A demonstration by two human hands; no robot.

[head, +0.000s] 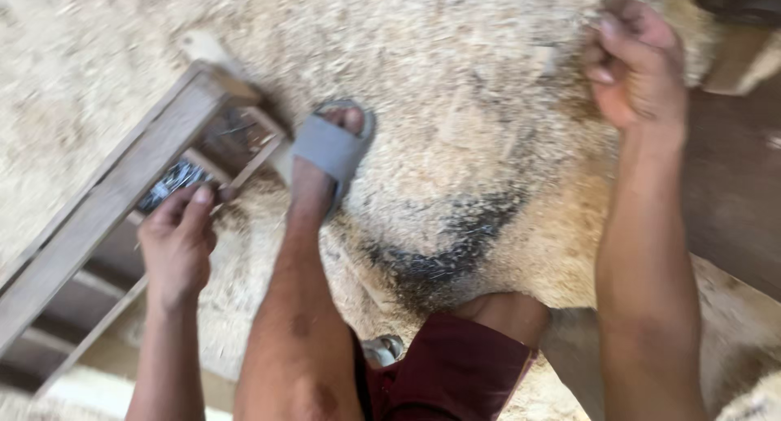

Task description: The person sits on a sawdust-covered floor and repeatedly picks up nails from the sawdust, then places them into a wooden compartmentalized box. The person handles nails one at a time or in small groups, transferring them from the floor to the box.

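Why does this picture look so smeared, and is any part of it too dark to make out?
Head view: motion blur softens everything, so the sawdust floor and the small metal pieces in the wooden tray by the left hand lack detail; light is even daylight, no glare; the right hand is blurred, and the top right corner is dark.

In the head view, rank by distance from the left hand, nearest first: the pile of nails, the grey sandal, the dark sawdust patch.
From the left hand:
1. Pile of nails, in the wooden box compartment at its fingertips.
2. Grey sandal, to its right.
3. Dark sawdust patch, farther right, centre.
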